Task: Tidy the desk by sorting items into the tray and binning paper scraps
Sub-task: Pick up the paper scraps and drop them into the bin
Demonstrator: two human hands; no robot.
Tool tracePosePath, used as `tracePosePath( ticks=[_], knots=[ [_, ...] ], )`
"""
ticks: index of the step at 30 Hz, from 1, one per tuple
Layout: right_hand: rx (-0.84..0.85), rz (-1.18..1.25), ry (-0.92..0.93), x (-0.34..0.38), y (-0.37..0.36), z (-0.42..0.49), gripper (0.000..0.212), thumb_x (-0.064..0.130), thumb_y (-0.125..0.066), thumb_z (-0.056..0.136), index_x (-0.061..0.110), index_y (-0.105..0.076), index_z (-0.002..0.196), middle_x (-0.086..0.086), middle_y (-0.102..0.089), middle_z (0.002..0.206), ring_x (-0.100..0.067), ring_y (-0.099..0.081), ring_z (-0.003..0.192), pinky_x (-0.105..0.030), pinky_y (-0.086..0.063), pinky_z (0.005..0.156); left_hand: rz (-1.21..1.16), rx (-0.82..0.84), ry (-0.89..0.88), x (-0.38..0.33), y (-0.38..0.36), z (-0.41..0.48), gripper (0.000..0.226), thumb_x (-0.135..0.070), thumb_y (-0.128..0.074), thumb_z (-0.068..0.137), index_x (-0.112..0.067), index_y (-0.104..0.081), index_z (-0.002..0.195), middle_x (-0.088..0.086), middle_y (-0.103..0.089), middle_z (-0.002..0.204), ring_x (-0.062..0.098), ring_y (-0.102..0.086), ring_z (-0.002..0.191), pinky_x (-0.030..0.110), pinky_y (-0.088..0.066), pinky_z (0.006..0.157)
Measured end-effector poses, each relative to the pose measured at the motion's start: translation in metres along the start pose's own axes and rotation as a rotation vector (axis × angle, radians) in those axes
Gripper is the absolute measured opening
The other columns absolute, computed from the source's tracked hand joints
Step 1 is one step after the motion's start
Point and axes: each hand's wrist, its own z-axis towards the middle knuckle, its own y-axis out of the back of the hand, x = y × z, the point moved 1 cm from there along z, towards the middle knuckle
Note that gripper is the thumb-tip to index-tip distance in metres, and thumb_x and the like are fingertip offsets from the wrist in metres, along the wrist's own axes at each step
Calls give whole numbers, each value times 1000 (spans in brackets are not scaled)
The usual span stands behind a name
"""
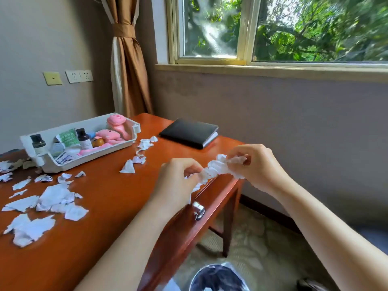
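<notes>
Torn white scraps (50,203) lie scattered over the left part of the orange-brown worktop (100,206), more trailing in a loose line toward the far edge, beside the tray's right end.

The white tray (69,162) sits at the back left, its long axis running from near left to far right. Inside stand 2 dark-capped bottles (38,143), one at the left end, one near the middle, with a green-and-white packet (67,137) between them. Pink toys (116,124) fill the right end, with a small brown round thing beside them; flat white and pink items lie along the near wall.

A black notebook (189,132) lies closed near the far right corner.

Above the worktop's right front edge, both hands hold a twisted strip of crumpled paper (216,169). Its long axis runs nearly level, left to right, rising slightly toward the right. The left hand (178,179) has its fingers pinched on the left end; the right hand (258,164) has its fingers clenched around the right end.

On the floor below, partly cut off by the picture's edge, sits a bin (218,278) with a dark liner; its contents cannot be told.
</notes>
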Motion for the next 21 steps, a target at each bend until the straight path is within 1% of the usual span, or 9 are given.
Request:
tracePosePath(
  ticks=[3,7,9,12,14,15,17,18,21],
  knots=[
    [23,-13,-59,-25,5,-24,12,5,-65,80,15,-71,85,23,-52,60,4,-52,57,-6,-40,54,-12,3,6,-6,-41,-13,8,-15,-69,84,-21,-71,79,-17,-64,72,1,-58,71,3,-37,61],
    [42,-46,-146,-65,-2,-53,11,6,-64,82,14,-71,86,18,-56,58,8,-56,51,-3,-39,52,-36,61,31,3,-98,-34,12,-11,-62,86,-17,-70,79,-13,-58,66,4,-51,62,7,-35,57],
    [75,-71,-191,-84,-12,-67,10,7,-63,82,14,-70,85,17,-56,60,9,-56,51,-4,-40,52,-40,97,79,12,-121,-41,10,-11,-62,87,-15,-69,83,-9,-60,72,6,-50,66,9,-35,59],
    [134,-76,-283,-115,-36,-83,14,5,-60,84,15,-70,86,12,-57,65,-1,-56,46,-10,-42,48,-42,171,147,34,-154,-49,9,-10,-61,87,-13,-69,84,-4,-65,79,10,-54,73,11,-36,59],
    [172,-63,-346,-133,-55,-94,15,5,-59,85,14,-70,90,6,-60,72,-3,-57,53,-11,-40,49,-32,231,184,52,-175,-58,11,-8,-58,87,-11,-67,81,-1,-65,77,11,-50,68,10,-32,55],
    [192,-63,-369,-141,-64,-98,15,6,-58,85,12,-70,92,4,-62,75,-6,-59,55,-12,-39,49,-20,265,205,61,-183,-63,12,-8,-56,87,-10,-64,79,1,-61,74,11,-44,63,13,-30,53],
    [234,-67,-432,-159,-86,-108,17,5,-57,85,10,-71,91,-2,-68,83,-13,-62,64,-16,-44,53,4,346,245,76,-200,-73,15,-6,-52,88,-5,-56,74,3,-49,67,12,-32,58,20,-26,51],
    [256,-68,-464,-167,-97,-112,17,5,-56,84,10,-71,90,-4,-70,86,-16,-63,70,-21,-47,58,9,374,261,84,-207,-77,19,-5,-51,88,-5,-50,69,-1,-43,63,11,-29,56,19,-25,49],
    [319,-53,-556,-187,-129,-127,19,5,-53,83,9,-71,89,-6,-70,89,-22,-64,79,-25,-46,61,4,429,311,109,-226,-87,29,-2,-49,88,-18,-43,64,-9,-36,58,10,-31,55,15,-29,48]
  ],
)
